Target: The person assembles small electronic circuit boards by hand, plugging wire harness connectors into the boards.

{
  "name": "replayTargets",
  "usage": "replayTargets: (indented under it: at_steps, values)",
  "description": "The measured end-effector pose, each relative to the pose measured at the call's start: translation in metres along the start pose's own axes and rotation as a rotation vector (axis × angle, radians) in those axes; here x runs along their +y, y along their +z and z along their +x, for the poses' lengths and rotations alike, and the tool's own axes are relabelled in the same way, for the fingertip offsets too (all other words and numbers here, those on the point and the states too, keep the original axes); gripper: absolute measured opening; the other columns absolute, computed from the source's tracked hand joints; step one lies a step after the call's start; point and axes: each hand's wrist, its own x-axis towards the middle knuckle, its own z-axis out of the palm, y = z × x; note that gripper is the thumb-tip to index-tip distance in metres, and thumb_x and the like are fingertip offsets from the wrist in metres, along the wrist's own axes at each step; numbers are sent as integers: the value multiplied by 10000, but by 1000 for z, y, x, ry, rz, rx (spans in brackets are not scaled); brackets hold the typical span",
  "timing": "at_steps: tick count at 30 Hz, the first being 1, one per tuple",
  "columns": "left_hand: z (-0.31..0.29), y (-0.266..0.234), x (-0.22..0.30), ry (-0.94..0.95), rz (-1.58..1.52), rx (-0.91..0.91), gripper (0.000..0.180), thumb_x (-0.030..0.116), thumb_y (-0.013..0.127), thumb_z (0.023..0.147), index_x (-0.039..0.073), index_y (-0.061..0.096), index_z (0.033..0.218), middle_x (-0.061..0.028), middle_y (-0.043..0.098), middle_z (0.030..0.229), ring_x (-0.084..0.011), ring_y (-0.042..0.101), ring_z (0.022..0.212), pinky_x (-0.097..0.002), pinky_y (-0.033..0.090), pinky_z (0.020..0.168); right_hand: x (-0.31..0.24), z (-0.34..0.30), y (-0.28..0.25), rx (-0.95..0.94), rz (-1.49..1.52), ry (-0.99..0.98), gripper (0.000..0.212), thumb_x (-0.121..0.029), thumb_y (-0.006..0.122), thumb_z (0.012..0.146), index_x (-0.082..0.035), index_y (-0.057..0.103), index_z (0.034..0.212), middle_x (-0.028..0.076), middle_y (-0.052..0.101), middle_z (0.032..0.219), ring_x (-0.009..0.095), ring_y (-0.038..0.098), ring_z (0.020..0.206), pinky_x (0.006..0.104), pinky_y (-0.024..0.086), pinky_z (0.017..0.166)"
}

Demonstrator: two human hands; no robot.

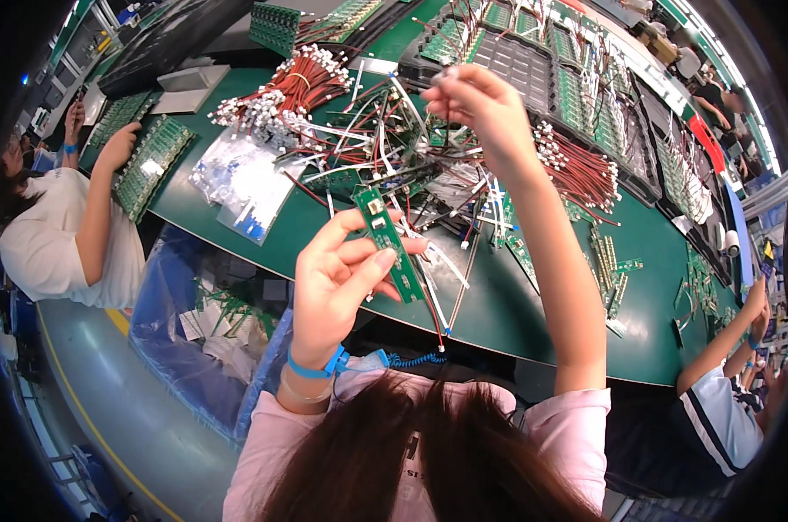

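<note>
My left hand [326, 283] grips a narrow green circuit board [385, 230] between thumb and fingers, tilted above the table's near edge. Pale connectors sit near the board's upper end. Below it, a red-and-black cable and white strips [446, 265] hang toward the table edge; whether they join the board is unclear. Raised over the far side of the pile, my right hand [489, 113] is closed in a pinch. Something small and whitish shows at its fingertips, too blurred to name. Beneath it lies a tangle of cables, white strips and boards [385, 139].
Red cables with white connectors [302, 83] lie bundled beside a clear plastic bag [246, 187]. Black trays [507, 74] with green boards line the far side. More cables [576, 170] and loose boards [611, 270] lie right. A blue-lined bin [163, 304] stands left. Co-workers sit on both sides.
</note>
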Motion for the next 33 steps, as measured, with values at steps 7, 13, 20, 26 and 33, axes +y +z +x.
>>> replayTargets:
  at_steps: [7,13,20,26,33]
  values:
    - [20,1,0,127,108,12,315,-14,446,825,-46,417,1136,-175,608,914,-125,597,734,-191,478,568,-19,-11,-21,-2,220,-110,111,-145,541,826,-39,549,859,55,600,777,105,576,703,232,473,662]
    - [40,0,12,208,183,84,215,21,462,831,-44,504,1032,-143,615,909,-111,594,718,-196,479,573,-30,-7,-16,-20,171,-214,125,-133,535,828,-26,541,891,68,600,760,120,586,690,241,489,670]
    - [59,-7,4,253,201,79,178,29,506,813,-25,551,976,-113,604,949,-91,586,713,-197,490,563,-62,13,-7,19,603,-339,106,-125,493,852,-45,509,919,28,525,733,91,493,636,232,447,621]
    - [70,-1,4,129,178,-2,188,19,541,785,-17,563,969,-83,601,934,-98,586,709,-209,506,554,-87,18,-8,16,772,-337,93,-165,492,855,-75,495,877,-3,493,678,81,456,596,225,415,572]
    - [47,15,17,111,133,-61,324,-27,485,791,-35,457,1113,-158,605,903,-163,609,804,-203,501,562,-134,-55,-58,-61,-46,-585,180,-241,452,872,-76,523,877,-13,489,623,83,450,587,226,349,576]
